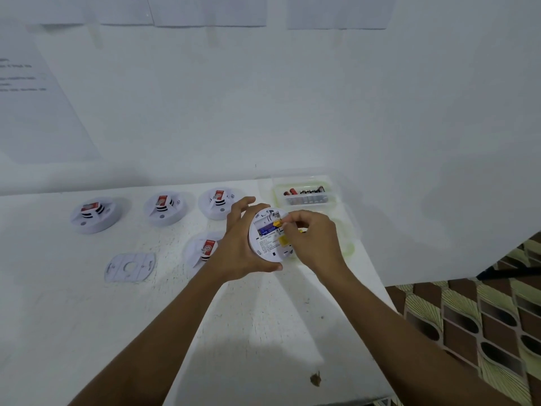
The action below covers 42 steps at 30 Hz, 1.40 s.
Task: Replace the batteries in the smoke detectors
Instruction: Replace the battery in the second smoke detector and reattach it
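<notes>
Detectors with red tags sit along the far edge of the white table (87,303), a loose mounting plate (130,266) nearer. Mid-frame, the left hand (238,247) wraps the rim of an upturned smoke detector (268,234), held above the table. A blue battery (268,229) lies in its bay, long axis running left-right toward the right hand (311,238), whose fingertips pinch narrow at its yellow end. Label print is unreadable. Beyond, a clear tray (306,190) holds spare batteries.
</notes>
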Each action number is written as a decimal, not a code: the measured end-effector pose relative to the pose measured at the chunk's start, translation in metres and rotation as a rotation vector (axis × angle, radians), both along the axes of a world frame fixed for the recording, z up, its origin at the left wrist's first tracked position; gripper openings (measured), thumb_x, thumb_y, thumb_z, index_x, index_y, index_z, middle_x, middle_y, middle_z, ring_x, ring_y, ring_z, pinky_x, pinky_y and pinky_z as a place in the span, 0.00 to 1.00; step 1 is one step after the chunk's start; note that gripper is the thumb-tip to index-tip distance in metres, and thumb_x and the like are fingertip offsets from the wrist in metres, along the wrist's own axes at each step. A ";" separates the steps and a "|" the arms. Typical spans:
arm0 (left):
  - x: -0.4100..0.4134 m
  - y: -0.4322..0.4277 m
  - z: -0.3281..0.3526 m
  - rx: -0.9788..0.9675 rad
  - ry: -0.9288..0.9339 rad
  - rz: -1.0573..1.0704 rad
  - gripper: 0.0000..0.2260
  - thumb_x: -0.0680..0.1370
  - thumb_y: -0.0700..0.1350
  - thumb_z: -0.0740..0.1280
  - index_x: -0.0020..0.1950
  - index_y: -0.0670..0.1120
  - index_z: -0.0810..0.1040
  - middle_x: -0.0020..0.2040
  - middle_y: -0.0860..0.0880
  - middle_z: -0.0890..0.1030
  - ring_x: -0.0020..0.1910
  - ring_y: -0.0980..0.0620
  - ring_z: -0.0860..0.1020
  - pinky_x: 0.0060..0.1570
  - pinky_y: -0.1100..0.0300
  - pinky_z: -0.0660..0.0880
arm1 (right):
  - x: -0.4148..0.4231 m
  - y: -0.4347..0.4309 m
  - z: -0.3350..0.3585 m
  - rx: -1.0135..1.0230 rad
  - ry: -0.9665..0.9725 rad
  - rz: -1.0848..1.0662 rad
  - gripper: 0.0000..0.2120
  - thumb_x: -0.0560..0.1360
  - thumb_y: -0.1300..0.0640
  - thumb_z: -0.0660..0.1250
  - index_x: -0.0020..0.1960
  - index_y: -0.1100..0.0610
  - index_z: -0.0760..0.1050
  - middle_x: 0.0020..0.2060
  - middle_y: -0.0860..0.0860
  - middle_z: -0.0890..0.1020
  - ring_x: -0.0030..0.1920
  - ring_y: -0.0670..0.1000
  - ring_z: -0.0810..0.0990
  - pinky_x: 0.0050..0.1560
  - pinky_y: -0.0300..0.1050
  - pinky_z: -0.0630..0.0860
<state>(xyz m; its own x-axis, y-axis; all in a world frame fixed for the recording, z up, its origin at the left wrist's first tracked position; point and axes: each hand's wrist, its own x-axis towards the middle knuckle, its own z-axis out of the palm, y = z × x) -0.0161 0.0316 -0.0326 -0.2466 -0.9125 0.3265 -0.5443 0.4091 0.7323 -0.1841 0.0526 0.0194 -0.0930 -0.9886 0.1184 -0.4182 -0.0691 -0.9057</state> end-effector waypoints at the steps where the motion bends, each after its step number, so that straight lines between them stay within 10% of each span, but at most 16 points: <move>1: -0.001 0.001 0.002 -0.008 -0.003 0.003 0.43 0.56 0.59 0.78 0.66 0.60 0.61 0.75 0.49 0.57 0.70 0.59 0.57 0.64 0.81 0.51 | 0.002 0.000 0.001 0.008 -0.020 -0.008 0.05 0.75 0.62 0.68 0.46 0.55 0.83 0.45 0.48 0.84 0.46 0.44 0.82 0.44 0.37 0.80; 11: -0.003 -0.007 0.014 -0.033 -0.013 -0.003 0.39 0.57 0.64 0.76 0.63 0.63 0.62 0.74 0.48 0.60 0.72 0.53 0.59 0.65 0.77 0.50 | 0.007 -0.004 0.009 0.112 -0.217 -0.027 0.03 0.76 0.60 0.69 0.48 0.54 0.80 0.48 0.46 0.83 0.50 0.46 0.81 0.43 0.36 0.79; 16: 0.000 -0.015 0.011 -0.039 -0.044 0.007 0.40 0.56 0.71 0.72 0.65 0.65 0.61 0.75 0.49 0.58 0.73 0.56 0.55 0.69 0.69 0.48 | 0.006 -0.003 0.009 -0.029 -0.179 -0.048 0.05 0.74 0.57 0.73 0.43 0.50 0.78 0.52 0.46 0.82 0.58 0.48 0.78 0.59 0.49 0.78; 27: 0.002 -0.029 0.012 -0.032 0.046 -0.032 0.44 0.53 0.65 0.76 0.65 0.67 0.60 0.72 0.52 0.59 0.72 0.58 0.54 0.65 0.79 0.49 | -0.029 -0.031 0.012 -0.222 -0.083 -0.032 0.04 0.73 0.59 0.73 0.47 0.53 0.80 0.43 0.44 0.83 0.44 0.40 0.79 0.43 0.26 0.69; 36: 0.015 -0.041 0.008 -0.013 0.068 0.000 0.46 0.53 0.63 0.78 0.66 0.64 0.61 0.71 0.48 0.62 0.72 0.55 0.57 0.64 0.79 0.50 | -0.068 -0.073 -0.008 0.187 0.609 0.287 0.05 0.73 0.56 0.73 0.43 0.48 0.78 0.39 0.45 0.82 0.43 0.46 0.82 0.49 0.45 0.79; 42: 0.023 -0.050 0.010 0.011 0.032 0.009 0.46 0.52 0.64 0.78 0.66 0.62 0.61 0.72 0.49 0.60 0.69 0.67 0.54 0.63 0.82 0.50 | -0.069 -0.083 -0.013 0.266 0.652 0.339 0.04 0.74 0.54 0.72 0.45 0.47 0.78 0.39 0.44 0.82 0.43 0.47 0.83 0.51 0.48 0.80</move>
